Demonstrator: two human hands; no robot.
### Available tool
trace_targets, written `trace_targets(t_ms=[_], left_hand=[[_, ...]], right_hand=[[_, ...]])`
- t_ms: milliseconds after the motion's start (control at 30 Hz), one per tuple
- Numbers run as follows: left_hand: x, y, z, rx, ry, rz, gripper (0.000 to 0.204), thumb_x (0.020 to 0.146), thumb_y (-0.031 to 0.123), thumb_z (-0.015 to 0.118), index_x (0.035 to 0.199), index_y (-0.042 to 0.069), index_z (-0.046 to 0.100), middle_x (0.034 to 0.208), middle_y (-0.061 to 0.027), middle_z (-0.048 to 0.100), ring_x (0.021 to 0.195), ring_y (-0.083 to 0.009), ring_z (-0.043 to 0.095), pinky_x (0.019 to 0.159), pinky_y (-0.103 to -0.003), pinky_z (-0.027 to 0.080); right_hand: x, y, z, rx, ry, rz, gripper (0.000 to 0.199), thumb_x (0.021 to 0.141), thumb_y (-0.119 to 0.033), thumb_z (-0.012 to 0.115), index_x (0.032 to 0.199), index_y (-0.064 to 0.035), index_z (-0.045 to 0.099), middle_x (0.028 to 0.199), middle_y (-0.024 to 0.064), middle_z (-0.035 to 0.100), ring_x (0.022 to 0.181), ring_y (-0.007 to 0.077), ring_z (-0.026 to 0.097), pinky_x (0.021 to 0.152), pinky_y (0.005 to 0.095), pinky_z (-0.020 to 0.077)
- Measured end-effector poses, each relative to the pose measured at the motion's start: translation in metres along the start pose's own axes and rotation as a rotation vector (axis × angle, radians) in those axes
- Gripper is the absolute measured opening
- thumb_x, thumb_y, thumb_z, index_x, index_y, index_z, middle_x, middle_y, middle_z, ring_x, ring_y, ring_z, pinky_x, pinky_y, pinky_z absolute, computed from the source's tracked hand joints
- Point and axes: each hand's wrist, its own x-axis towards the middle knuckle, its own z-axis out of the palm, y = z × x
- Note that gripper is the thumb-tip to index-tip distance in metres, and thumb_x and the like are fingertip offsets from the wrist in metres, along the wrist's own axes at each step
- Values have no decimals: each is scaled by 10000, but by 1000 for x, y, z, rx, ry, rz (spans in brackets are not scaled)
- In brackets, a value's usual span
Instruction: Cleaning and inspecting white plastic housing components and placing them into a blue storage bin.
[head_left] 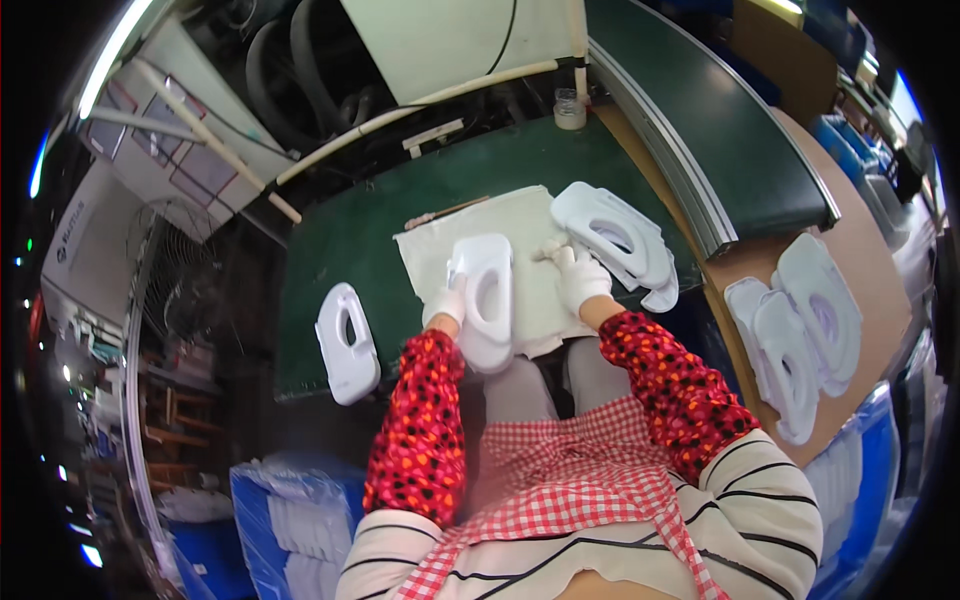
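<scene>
My left hand [447, 301], in a white glove, grips the left edge of a white plastic part [498, 325] with an oval opening. That part lies over a pale cloth [540, 315], its near end reaching past the table's front edge. My right hand [583, 281], gloved too, is closed over the cloth's right side; a small beige bit shows at its fingertips, too small to name. Just beyond it rests a stack of similar white parts [575, 208]. Another white part [349, 372] lies alone at the left of the green table [300, 300].
A thin brown stick-like tool [450, 213] lies along the cloth's far edge. At the back stands a jar [570, 110]. A conveyor belt [700, 90] runs at the right, near more white parts [785, 350] on a brown board. Blue crates [250, 510] flank me.
</scene>
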Motion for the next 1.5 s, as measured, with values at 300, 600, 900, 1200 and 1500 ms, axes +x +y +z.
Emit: trace_targets(t_ms=[300,600,900,1200,1500], left_hand=[[1,-6,-6,9,-10,-59,757,859,608,298,1034,-50,628,1055,-305,581,1042,-427,552,905,-457,416],[-4,-12,6,44,-7,-48,783,866,611,263,1047,-65,614,1066,-318,570,1053,-425,546,917,-453,410],[-8,8,-2,9,47,-104,731,853,600,342,1077,-43,611,1089,-298,577,1065,-399,555,911,-434,423],[-7,8,0,-30,97,-110,711,858,589,351,1076,-35,614,1090,-271,592,1049,-386,572,901,-439,436],[3,10,4,-87,93,-105,722,851,589,347,1091,-37,614,1108,-291,572,1080,-397,548,919,-434,424]], right_hand=[[10,-16,-95,176,-146,-306,325,846,-133,506,1170,-115,515,924,198,640,760,320,653,643,423,523],[-5,-46,-61,930,-365,111,240,929,-229,466,927,-1,542,664,215,592,561,335,616,509,415,483],[-65,-37,-34,649,576,-303,413,973,-390,373,932,-13,536,584,159,591,472,285,600,457,397,479],[-119,-34,-53,1076,159,-281,332,969,-265,404,821,-8,553,625,224,565,592,373,590,553,413,469],[-125,-20,-34,1053,-238,-132,309,963,-265,417,883,-18,585,679,141,607,618,254,608,593,342,474]])
